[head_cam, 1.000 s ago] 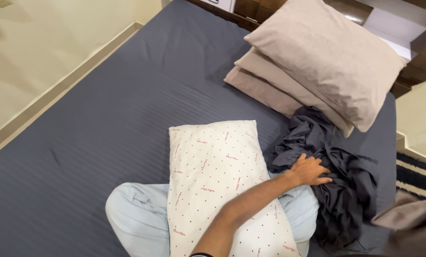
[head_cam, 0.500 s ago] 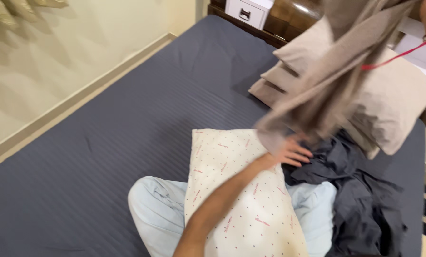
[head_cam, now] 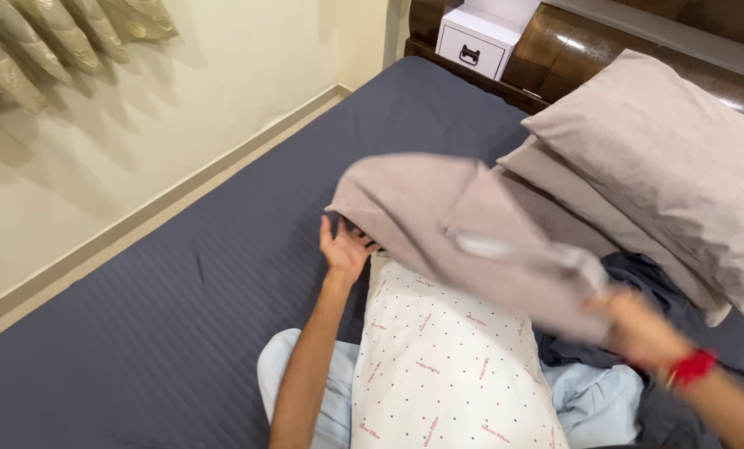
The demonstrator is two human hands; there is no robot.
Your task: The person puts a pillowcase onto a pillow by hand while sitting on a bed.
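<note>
Taupe pillowcase (head_cam: 438,224) over left fingers (head_cam: 337,241)

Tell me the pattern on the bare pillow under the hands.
White with small reddish dots and short marks; the pillow shows best in the head view.

Taupe pillowcase (head_cam: 438,216) above a white pillow (head_cam: 447,357) with small red dots; beside that pillow, dark grey-blue striped bedsheet (head_cam: 181,333), pale blue trousers (head_cam: 592,395), red wristband (head_cam: 692,367), beige stacked pillows (head_cam: 663,158)
</note>
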